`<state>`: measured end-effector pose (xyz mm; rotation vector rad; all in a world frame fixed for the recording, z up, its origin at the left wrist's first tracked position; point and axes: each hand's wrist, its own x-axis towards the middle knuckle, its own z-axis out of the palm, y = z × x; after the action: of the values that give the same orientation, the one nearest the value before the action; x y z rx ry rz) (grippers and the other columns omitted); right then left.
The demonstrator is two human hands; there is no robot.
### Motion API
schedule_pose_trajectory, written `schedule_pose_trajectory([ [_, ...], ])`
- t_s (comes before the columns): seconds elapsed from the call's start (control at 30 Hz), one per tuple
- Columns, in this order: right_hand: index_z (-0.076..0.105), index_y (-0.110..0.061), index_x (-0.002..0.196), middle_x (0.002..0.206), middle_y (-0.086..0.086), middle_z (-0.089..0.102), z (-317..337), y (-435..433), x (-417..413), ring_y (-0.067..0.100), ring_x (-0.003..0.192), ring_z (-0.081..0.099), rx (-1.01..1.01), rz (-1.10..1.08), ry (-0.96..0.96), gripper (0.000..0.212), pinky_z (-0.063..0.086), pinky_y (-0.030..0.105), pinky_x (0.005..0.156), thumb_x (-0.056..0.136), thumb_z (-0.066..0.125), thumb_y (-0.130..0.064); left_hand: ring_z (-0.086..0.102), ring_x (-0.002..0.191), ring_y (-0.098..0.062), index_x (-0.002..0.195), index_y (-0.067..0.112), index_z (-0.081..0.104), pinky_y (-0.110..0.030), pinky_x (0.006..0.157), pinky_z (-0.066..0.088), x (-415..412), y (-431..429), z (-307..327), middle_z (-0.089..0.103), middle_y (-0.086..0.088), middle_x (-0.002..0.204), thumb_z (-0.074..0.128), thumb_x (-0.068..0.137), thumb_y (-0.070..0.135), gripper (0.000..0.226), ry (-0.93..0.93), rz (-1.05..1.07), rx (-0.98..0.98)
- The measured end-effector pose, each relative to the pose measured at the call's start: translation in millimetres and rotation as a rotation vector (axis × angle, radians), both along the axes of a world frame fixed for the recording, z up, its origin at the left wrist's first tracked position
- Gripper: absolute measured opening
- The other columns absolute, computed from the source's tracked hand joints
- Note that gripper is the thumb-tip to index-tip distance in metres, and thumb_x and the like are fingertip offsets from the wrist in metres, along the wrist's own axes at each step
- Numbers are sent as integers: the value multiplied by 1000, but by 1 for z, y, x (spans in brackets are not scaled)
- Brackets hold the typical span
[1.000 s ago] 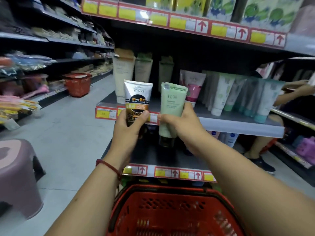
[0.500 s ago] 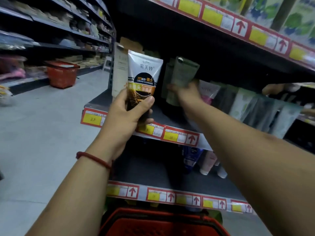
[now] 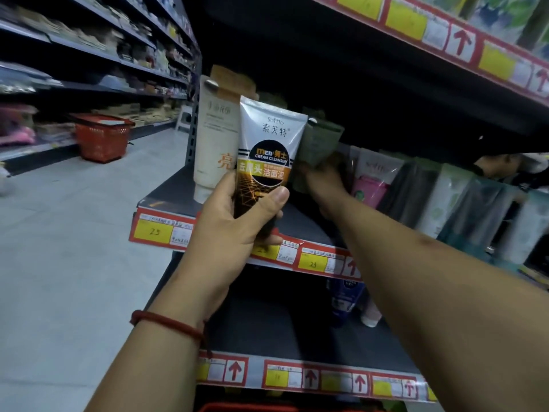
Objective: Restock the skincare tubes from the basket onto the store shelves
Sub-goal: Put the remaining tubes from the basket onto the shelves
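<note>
My left hand (image 3: 237, 221) grips a white, black and orange men's cleanser tube (image 3: 267, 156) upright in front of the middle shelf (image 3: 175, 197). My right hand (image 3: 323, 179) reaches deep into that shelf, holding a pale green tube (image 3: 319, 144) in the shadow, among the standing tubes. A cream tube (image 3: 215, 138) with an orange character stands at the shelf's left end. A pink and white tube (image 3: 371, 179) and several grey-green tubes (image 3: 451, 197) stand to the right. Only the red rim of my basket (image 3: 246, 408) shows at the bottom edge.
The upper shelf (image 3: 416, 25) overhangs the reach. A lower shelf (image 3: 267, 328) holds a dark blue tube (image 3: 344, 298) and a pale one. A second red basket (image 3: 102, 138) sits on the aisle floor at left. Another person's hand (image 3: 499, 165) shows at far right.
My right hand has carried the green tube from in front of the shelf up and deep into it. The left hand has raised the men's cleanser tube. The camera moved closer and tilted up.
</note>
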<state>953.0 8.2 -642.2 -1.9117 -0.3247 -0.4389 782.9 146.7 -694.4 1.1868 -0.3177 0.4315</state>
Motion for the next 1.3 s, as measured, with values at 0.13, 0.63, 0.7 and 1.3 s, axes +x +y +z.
schedule_pose_trajectory([
  [0.13, 59, -4, 128, 121, 21, 68, 0, -6, -2, 33, 106, 67, -54, 12, 34, 32, 54, 13, 64, 97, 60, -12, 71, 103, -28, 115, 21, 65, -34, 70, 61, -2, -1, 1, 71, -11, 110, 73, 83, 36, 36, 10, 8, -30],
  [0.63, 72, -14, 102, 98, 4, 76, 12, -5, -105, 20, 92, 72, 143, -97, 77, 50, 59, 45, 89, 69, 74, -50, 70, 107, -21, 121, 26, 64, -52, 97, 55, -36, -27, 5, 74, 2, 111, 77, 83, 39, 43, 35, 195, 21],
  [0.7, 68, -18, 99, 99, 2, 74, 14, -7, -142, 20, 95, 72, 172, 43, 69, 45, 58, 47, 90, 82, 67, -60, 69, 110, -21, 124, 27, 63, -50, 97, 55, -50, -34, 4, 73, 2, 114, 76, 84, 38, 44, 35, 222, 62],
  [1.3, 60, -3, 105, 97, 9, 74, -66, -95, -271, 25, 84, 74, 66, 261, 364, 12, 63, 42, 72, 94, 66, -6, 72, 103, -31, 109, 13, 73, -45, 87, 60, -136, -53, -74, 75, -12, 109, 68, 95, 26, 20, 372, -64, 382],
])
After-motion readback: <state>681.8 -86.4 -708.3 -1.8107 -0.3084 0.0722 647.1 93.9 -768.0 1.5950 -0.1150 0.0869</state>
